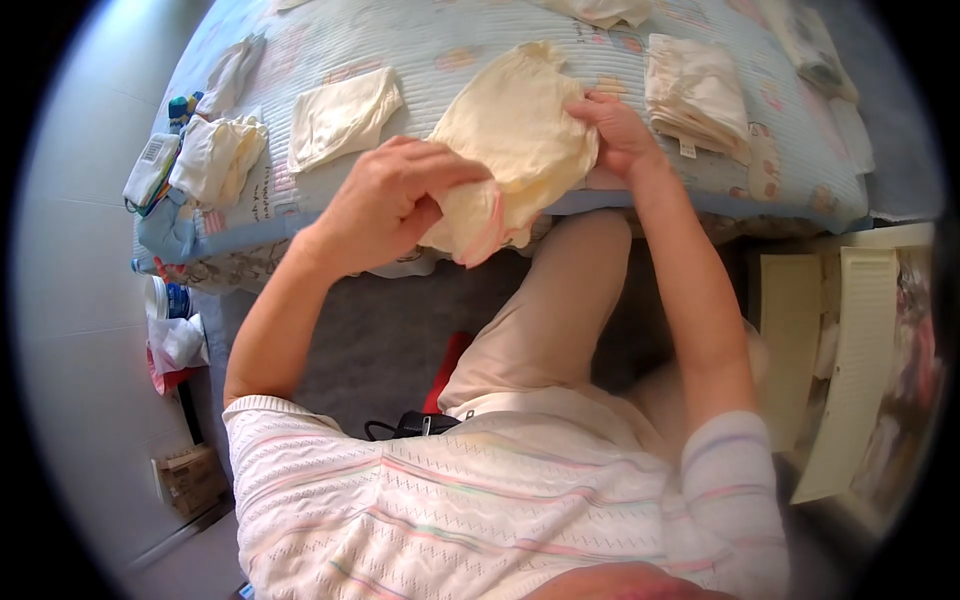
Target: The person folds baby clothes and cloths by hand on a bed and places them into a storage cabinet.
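A thin cream cloth garment (520,120), with a pink stripe along its lower corner, hangs between my two hands at the bed's front edge. My left hand (400,200) is closed on its left side near the striped part, fingertips pressed on the cloth. My right hand (620,132) pinches its right edge, the thumb partly behind the fabric. Left of the garment lies a flat folded cream cloth (345,115) on the bed. Right of my right hand sits a stack of folded cream cloths (697,95) with a small tag at its lower edge.
A light blue patterned quilt (450,60) covers the bed. At its left lie a crumpled cream cloth (215,160), a white packet with a barcode (152,165) and blue socks (167,235). Pale open drawers (850,350) stand at right; a cardboard box (193,480) is on the floor.
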The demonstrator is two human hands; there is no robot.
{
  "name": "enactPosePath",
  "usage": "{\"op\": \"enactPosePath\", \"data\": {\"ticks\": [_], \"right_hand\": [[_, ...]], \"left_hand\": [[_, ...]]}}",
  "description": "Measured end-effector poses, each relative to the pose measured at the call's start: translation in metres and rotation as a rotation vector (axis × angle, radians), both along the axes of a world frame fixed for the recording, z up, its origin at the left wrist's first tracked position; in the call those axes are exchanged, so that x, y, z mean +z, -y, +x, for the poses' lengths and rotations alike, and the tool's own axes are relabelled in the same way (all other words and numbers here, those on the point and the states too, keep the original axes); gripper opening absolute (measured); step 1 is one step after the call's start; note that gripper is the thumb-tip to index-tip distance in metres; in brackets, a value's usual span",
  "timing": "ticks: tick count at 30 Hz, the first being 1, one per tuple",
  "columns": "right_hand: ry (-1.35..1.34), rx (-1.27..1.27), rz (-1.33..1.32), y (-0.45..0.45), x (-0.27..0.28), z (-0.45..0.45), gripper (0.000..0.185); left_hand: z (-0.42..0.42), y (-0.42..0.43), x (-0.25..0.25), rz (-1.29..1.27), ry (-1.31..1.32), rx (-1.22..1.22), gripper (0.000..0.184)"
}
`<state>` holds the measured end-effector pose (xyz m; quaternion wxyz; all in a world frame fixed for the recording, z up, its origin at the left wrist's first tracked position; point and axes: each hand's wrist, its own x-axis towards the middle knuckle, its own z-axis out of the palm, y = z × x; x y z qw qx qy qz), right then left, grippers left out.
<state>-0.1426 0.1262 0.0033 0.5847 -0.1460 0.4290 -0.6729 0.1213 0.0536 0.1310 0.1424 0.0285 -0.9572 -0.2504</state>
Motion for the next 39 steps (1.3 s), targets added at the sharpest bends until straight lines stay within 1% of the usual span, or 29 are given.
{"op": "enactPosePath", "data": {"ticks": [1, 3, 4, 5, 6, 8, 10, 11, 12, 14, 15, 16, 17, 18, 19, 20, 21, 22, 24, 26, 27, 28, 30, 33, 36, 39], "right_hand": [[0.01, 0.009, -0.015, 0.0, -0.002, -0.001, 0.032], [0.032, 0.03, -0.045, 0.0, -0.004, -0.001, 0.032], [-0.001, 0.034, -0.031, -0.001, -0.002, 0.0, 0.033], [-0.034, 0.038, -0.016, -0.002, 0.001, 0.001, 0.034], [-0.068, 0.04, 0.0, -0.004, 0.003, 0.002, 0.035], [-0.057, 0.056, -0.031, -0.006, 0.001, 0.001, 0.036], [-0.036, 0.075, -0.051, -0.009, 0.005, 0.0, 0.038], [-0.019, 0.087, -0.056, -0.013, 0.014, 0.002, 0.039], [-0.001, 0.099, -0.062, -0.015, 0.018, 0.003, 0.04], [0.089, 0.052, -0.07, -0.017, 0.016, 0.001, 0.042], [0.134, 0.031, -0.075, -0.018, 0.014, 0.0, 0.044], [-0.032, 0.012, -0.232, -0.02, 0.013, 0.003, 0.046], [-0.199, -0.009, -0.388, -0.023, 0.011, 0.006, 0.047], [-0.255, -0.025, -0.451, -0.026, 0.01, 0.009, 0.049], [-0.31, -0.044, -0.515, -0.029, 0.009, 0.013, 0.05], [-0.251, -0.058, -0.486, -0.033, 0.01, 0.017, 0.051], [-0.194, -0.072, -0.456, -0.038, 0.01, 0.021, 0.052], [-0.137, -0.085, -0.425, -0.044, 0.011, 0.025, 0.052], [-0.02, -0.106, -0.356, -0.05, 0.008, 0.03, 0.054], [0.275, 0.037, -0.336, -0.048, -0.005, 0.019, 0.057], [0.422, 0.11, -0.323, -0.046, -0.009, 0.015, 0.059], [0.357, 0.102, -0.295, -0.045, -0.009, 0.017, 0.058], [0.226, 0.081, -0.24, -0.044, -0.01, 0.02, 0.057], [0.0, 0.151, -0.164, -0.048, -0.014, 0.017, 0.05], [-0.015, 0.176, -0.149, -0.048, -0.006, 0.021, 0.045], [-0.081, 0.2, -0.113, -0.05, 0.0, 0.023, 0.044]], "left_hand": [[-0.003, 0.004, 0.004, 0.007, 0.053, 0.028, 0.042], [-0.013, 0.011, 0.018, 0.247, 0.115, 0.068, 0.04], [-0.019, 0.017, 0.023, 0.367, 0.147, 0.088, 0.039], [-0.026, 0.027, 0.026, 0.427, 0.179, 0.055, 0.038], [-0.032, 0.043, 0.02, 0.527, 0.104, -0.033, 0.036], [-0.045, 0.059, 0.034, 0.681, 0.11, -0.096, 0.036], [-0.051, 0.074, 0.047, 0.717, 0.099, -0.098, 0.037], [-0.046, 0.089, 0.046, 0.753, -0.011, -0.147, 0.04], [-0.04, 0.102, 0.049, 0.808, -0.077, -0.066, 0.037], [-0.048, 0.072, 0.07, 0.779, -0.234, -0.037, 0.033], [-0.045, 0.067, 0.086, 0.847, -0.259, -0.089, 0.032], [-0.042, 0.062, 0.098, 0.914, -0.285, -0.141, 0.032], [-0.045, 0.037, 0.101, 1.06, -0.464, -0.12, 0.034], [-0.048, 0.043, 0.101, 1.082, -0.371, -0.079, 0.036], [-0.056, 0.058, 0.096, 1.101, -0.278, -0.038, 0.037], [-0.064, 0.072, 0.09, 1.12, -0.183, 0.002, 0.038], [-0.072, 0.083, 0.079, 1.079, -0.106, 0.057, 0.036], [-0.079, 0.096, 0.062, 1.037, -0.03, 0.113, 0.034], [-0.089, 0.138, 0.009, 1.115, 0.153, 0.153, 0.033], [-0.089, 0.149, -0.033, 1.078, 0.193, 0.333, 0.031], [-0.086, 0.153, -0.053, 1.014, 0.189, 0.343, 0.036], [-0.084, 0.156, -0.068, 0.99, 0.19, 0.407, 0.036], [-0.081, 0.168, -0.09, 1.033, 0.204, 0.447, 0.033], [-0.074, 0.165, -0.087, 1.061, 0.214, 0.407, 0.034], [-0.07, 0.153, -0.074, 0.951, 0.3, 0.411, 0.038], [-0.07, 0.155, -0.071, 0.875, 0.264, 0.415, 0.039]]}}
